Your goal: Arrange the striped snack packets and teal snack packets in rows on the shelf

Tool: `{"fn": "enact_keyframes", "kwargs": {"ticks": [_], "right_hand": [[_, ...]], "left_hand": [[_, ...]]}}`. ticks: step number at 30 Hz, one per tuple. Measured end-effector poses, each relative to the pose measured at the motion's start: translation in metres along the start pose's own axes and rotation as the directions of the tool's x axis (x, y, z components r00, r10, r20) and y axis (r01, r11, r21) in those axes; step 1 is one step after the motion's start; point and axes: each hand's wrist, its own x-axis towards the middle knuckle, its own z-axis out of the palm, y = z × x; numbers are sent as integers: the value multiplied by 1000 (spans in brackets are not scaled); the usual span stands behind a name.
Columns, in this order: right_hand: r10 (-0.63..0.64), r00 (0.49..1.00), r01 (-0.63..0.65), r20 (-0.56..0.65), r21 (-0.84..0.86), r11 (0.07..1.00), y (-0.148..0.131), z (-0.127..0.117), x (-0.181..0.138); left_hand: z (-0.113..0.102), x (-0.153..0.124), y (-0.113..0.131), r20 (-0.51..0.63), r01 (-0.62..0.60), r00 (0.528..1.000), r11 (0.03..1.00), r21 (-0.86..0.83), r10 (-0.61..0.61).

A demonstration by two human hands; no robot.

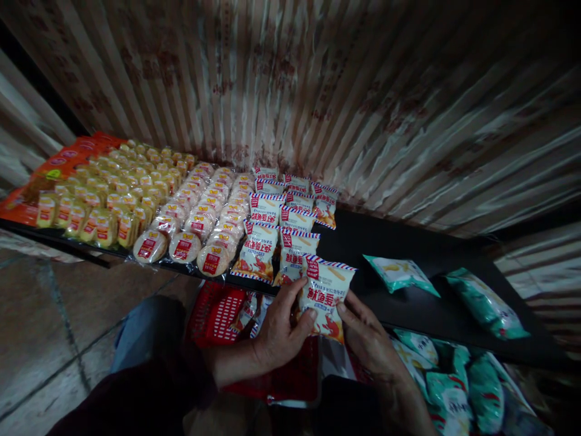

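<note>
White crinkly plastic snack packet with a red-and-blue striped border [325, 289] is held over the front edge of the black shelf [358, 242]. It is pinched at the lower left corner by the left hand [276, 336] and at the lower right by the right hand [370, 340], whose back fingers are hidden. Judged light, soft, slippery and probably crushable, so best gripped by the sealed edges.

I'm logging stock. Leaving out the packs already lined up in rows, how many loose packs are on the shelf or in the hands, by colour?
Teal packs, lying on the shelf: 2
White striped pack, held by left hand and right hand: 1
Total: 3
</note>
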Motion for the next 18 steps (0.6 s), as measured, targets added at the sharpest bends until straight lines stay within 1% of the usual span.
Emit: {"fn": "enact_keyframes", "kwargs": {"ticks": [5,8,10,13,15,18], "right_hand": [[-6,991,6,-135,5,1000,-3,-2,1],[-14,977,11,-215,-14,1000,-4,-5,4],[-40,954,38,-297,-14,999,-6,-6,6],[-127,902,121,-413,-41,992,-9,-6,12],[-179,871,168,-457,-65,984,-12,-7,17],[-231,844,226,-483,-69,972,-16,-10,27]], "left_hand": [[13,9,4,-23,22,1000,1000,17,-21],[23,15,3,-14,11,1000,1000,18,-11],[28,20,3,0,-13,1000,999,39,13],[35,27,7,24,-42,999,994,102,40],[38,32,11,39,-55,998,989,137,50],[42,41,17,54,-66,997,983,173,57]]}}
